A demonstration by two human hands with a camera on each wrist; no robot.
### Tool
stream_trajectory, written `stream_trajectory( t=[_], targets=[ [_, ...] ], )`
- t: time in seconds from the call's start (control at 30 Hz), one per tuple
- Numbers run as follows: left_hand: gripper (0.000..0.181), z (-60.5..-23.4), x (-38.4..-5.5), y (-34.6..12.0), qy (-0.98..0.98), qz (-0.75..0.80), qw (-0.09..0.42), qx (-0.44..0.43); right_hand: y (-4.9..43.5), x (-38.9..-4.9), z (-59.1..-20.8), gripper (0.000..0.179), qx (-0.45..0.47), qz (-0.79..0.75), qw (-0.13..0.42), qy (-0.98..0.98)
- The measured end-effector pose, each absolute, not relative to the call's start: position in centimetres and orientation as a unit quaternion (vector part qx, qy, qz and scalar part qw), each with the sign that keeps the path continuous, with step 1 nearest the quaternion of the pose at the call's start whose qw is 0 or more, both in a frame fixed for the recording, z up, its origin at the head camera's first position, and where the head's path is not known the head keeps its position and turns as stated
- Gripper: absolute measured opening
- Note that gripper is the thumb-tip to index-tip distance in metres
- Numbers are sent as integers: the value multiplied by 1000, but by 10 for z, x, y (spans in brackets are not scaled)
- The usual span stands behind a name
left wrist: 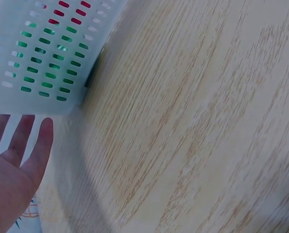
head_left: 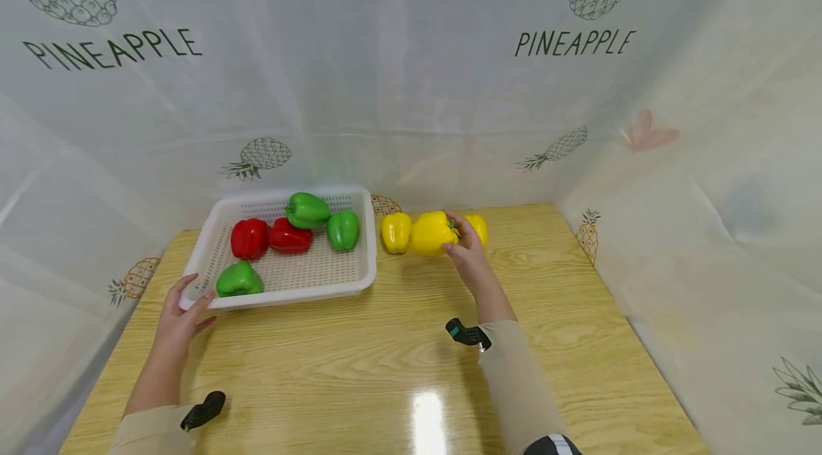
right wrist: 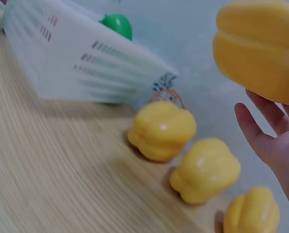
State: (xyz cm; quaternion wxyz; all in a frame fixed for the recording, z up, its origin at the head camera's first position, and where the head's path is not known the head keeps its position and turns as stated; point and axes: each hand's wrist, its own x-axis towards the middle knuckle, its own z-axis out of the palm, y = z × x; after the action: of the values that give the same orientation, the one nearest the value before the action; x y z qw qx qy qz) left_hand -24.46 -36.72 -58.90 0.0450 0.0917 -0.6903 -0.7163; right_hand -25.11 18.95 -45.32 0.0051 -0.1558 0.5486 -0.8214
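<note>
My left hand [head_left: 176, 323] grips the white plastic basket [head_left: 292, 296] at its front left corner. In the left wrist view, fingers [left wrist: 40, 150] reach the edge of the perforated basket wall [left wrist: 47, 63]. My right hand [head_left: 472, 255] holds a yellow bell pepper [head_left: 432, 234] above the table, right of the basket. The right wrist view shows this pepper [right wrist: 261, 51] raised, with three more yellow bell peppers [right wrist: 164, 130] lying in a row below. One of those is hidden from the head view.
In the basket lie two red bell peppers [head_left: 249, 239] and three green ones [head_left: 239, 279]. The wooden table [head_left: 359, 362] meets a pineapple-print curtain [head_left: 411, 84] behind the basket. More of that sheeting hangs on both sides.
</note>
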Motion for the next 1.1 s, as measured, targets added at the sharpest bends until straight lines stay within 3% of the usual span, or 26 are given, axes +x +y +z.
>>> stream_trajectory(
  t=[0.63,1.1],
  targets=[
    [62,-579,-242,-366,-683,-724,50,81,256,-237,-457,53,-62,-728,-32,682],
    [63,-582,-243,-365,-676,-732,44,75,302,-248,-475,46,-26,-719,-31,694]
  ],
)
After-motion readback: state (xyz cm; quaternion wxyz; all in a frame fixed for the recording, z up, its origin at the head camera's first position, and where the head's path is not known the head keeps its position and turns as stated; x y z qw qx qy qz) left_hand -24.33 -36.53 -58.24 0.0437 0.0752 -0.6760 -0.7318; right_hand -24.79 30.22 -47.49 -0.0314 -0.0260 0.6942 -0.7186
